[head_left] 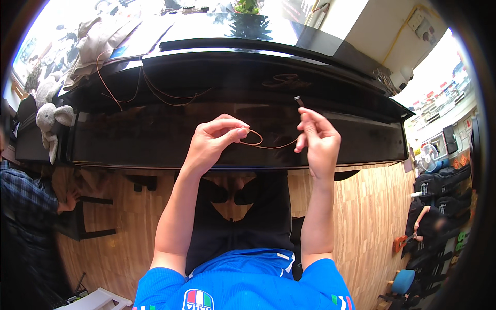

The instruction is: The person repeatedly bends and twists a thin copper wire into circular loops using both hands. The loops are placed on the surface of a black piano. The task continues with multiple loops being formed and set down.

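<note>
Left grip (212, 138) pinches a wire (274, 148); right grip (321, 137) pinches a silver-tipped stick (300, 103), likely spaced to control slack between them.

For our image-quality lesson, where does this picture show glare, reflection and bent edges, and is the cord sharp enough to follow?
Head view: glare bleaches the upper left and far right; head view: the glossy black piano mirrors the green plant; head view: the piano's long edges bow, corners fading black; head view: the thin cord is traceable between left hand and right hand.
</note>
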The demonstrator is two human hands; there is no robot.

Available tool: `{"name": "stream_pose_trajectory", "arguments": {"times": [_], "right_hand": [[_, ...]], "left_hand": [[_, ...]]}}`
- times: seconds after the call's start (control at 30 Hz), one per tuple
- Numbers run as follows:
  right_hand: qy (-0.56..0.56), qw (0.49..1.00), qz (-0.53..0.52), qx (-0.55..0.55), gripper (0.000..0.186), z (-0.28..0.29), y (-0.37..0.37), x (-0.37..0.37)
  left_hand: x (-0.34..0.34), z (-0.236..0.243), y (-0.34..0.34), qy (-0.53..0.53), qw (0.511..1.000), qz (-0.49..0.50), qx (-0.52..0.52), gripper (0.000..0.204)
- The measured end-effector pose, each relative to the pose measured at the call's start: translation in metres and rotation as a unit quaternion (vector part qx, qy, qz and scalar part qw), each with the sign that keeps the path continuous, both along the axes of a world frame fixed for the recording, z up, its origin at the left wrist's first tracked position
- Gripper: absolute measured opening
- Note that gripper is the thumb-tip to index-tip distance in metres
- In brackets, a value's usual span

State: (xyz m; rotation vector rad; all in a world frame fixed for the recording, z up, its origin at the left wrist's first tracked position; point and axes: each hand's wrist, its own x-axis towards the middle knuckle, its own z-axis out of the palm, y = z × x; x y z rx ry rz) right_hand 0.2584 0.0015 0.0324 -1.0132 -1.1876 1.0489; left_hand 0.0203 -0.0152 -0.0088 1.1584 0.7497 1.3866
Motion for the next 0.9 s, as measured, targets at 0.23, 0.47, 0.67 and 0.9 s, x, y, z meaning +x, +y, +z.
{"name": "stream_pose_trajectory", "arguments": {"times": [0.23, 0.47, 0.67, 0.9], "right_hand": [[-0.215, 0.956, 0.201, -0.006, 0.015, -0.002, -0.007, -0.015], [-0.150, 0.956, 0.243, 0.065, 0.038, -0.009, -0.017, -0.032], [-0.078, 0.982, 0.161, 0.058, 0.027, -0.024, -0.020, -0.051], [-0.053, 0.993, 0.015, 0.104, 0.017, -0.028, -0.009, -0.048]], "left_hand": [[-0.001, 0.002, -0.003, 0.036, 0.999, 0.005, 0.004, 0.011], [-0.002, 0.009, -0.004, 0.109, 0.994, 0.010, 0.002, 0.014], [0.000, 0.008, -0.005, 0.115, 0.993, -0.004, 0.014, 0.021], [0.000, 0.010, -0.004, 0.092, 0.995, -0.004, -0.025, 0.023]]}}
